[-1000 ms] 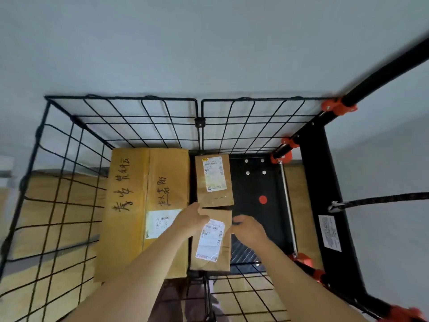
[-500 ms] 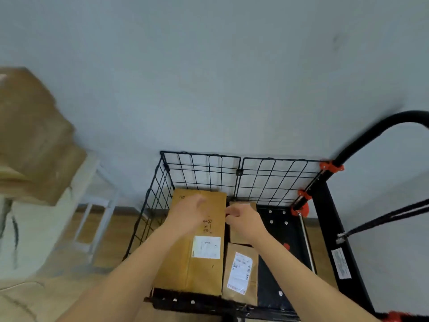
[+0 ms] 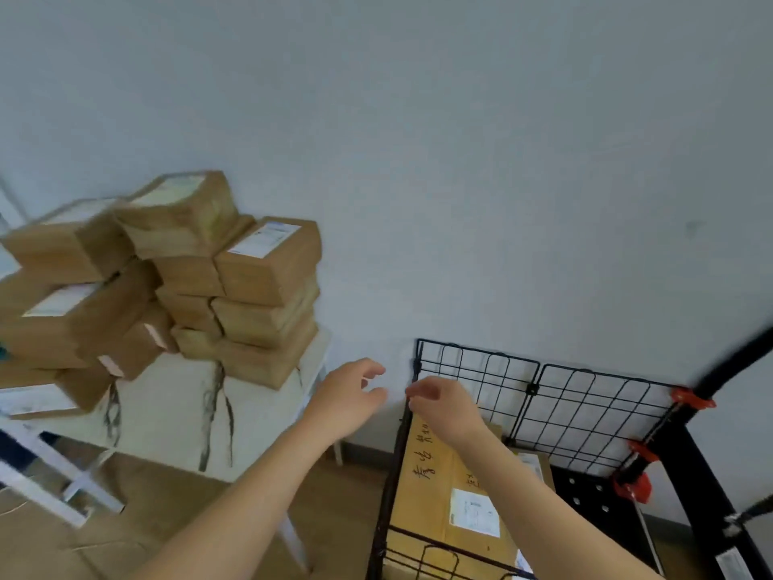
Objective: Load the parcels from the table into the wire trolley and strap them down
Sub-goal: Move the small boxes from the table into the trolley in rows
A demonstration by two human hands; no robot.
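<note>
Grey wall behind. White table (image 3: 167, 412) carries many parcels (image 3: 259, 286), not yet loaded. Wire trolley (image 3: 585, 395) holds a large parcel (image 3: 435, 496). Left hand (image 3: 347, 395) and right hand (image 3: 443, 408) hover near its corner, loosely curled, empty. Loading appears early; strapping not begun.

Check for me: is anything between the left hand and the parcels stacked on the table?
Nothing visible. The left hand hangs empty in open air right of the table, and the nearest parcel stack faces it unobstructed. The wire trolley stands off to its right.
</note>
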